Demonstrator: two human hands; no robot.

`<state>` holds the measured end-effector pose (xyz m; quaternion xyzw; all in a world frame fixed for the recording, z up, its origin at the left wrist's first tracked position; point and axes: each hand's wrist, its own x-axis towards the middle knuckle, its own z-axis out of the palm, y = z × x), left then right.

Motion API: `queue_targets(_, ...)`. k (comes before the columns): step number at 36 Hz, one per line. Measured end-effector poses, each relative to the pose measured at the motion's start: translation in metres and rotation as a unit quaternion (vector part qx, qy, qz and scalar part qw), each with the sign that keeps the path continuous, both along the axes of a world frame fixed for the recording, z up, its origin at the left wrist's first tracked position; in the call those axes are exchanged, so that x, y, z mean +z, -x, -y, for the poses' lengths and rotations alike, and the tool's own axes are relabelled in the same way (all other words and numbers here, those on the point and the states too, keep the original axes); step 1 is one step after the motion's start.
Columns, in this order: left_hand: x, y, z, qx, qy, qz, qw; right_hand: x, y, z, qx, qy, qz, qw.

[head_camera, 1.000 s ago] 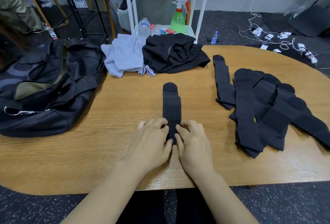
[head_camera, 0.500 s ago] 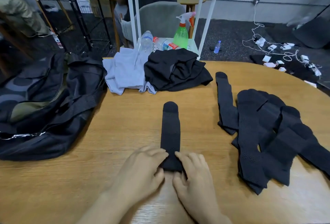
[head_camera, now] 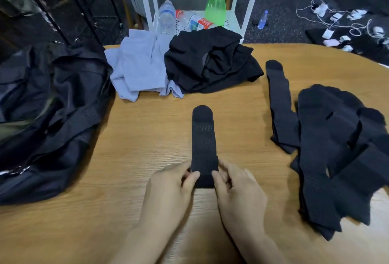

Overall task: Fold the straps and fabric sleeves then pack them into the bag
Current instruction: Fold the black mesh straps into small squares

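Black perforated strap (head_camera: 203,137) lies lengthwise on the wooden table (head_camera: 136,148), its near end pinched from both sides: left hand (head_camera: 168,188) and right hand (head_camera: 240,190) each curl thumb and fingers round its edges. One dark bag (head_camera: 48,116) sits at the left. A heap of straps (head_camera: 328,148) lies right; their number cannot be told. Two garments, one grey (head_camera: 136,70) and one black (head_camera: 210,61), lie at the far edge.

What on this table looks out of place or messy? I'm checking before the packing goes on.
The black perforated straps at the right lie in a loose, overlapping heap, unfolded. The grey cloth and the black garment sit crumpled at the far edge. Behind them, a clear plastic bottle lies on its side on the white rack. Nothing looks spilled or damaged.
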<state>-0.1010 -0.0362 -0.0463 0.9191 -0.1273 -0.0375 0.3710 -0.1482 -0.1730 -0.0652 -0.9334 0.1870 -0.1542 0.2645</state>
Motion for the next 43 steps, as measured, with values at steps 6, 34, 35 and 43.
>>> queue_targets(6, 0.001, -0.004, 0.003, 0.009, -0.027, -0.024, 0.999, 0.0, -0.005, -0.003, -0.005, 0.04, 0.015, 0.999)
queue_targets(34, 0.014, 0.015, -0.01, -0.193, -0.194, 0.065, 0.96, 0.004, 0.027, 0.009, 0.219, 0.068, -0.018, 0.973)
queue_targets(35, 0.012, 0.018, -0.012, -0.188, -0.189, 0.059, 0.962, 0.003, 0.029, 0.008, 0.219, 0.068, -0.013, 0.973)
queue_targets(43, 0.0, 0.035, -0.004, -0.035, -0.046, 0.045, 0.997, 0.0, 0.029, -0.001, 0.096, -0.103, 0.054, 0.989)
